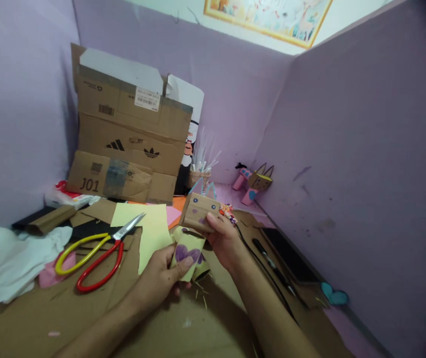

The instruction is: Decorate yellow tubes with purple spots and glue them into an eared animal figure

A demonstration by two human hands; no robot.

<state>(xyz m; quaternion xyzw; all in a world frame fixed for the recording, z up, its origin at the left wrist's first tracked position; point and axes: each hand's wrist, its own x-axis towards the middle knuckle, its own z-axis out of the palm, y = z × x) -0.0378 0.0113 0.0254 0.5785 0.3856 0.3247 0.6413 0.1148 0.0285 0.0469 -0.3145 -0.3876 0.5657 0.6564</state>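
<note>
The table (341, 325) bore a brown cardboard sheet (93, 313). On the sheet lay scissors (118, 239) with red and yellow handles, blades overlapping pale yellow paper (155, 231); a white cloth (30, 263); and a slim black pen-like tool (268, 256).

Your head cam's looking forward and down, pretty close over your two bare hands (166, 266), across the brown cardboard-covered desk (30, 320) to the flat pale-purple back wall (231, 94).
</note>
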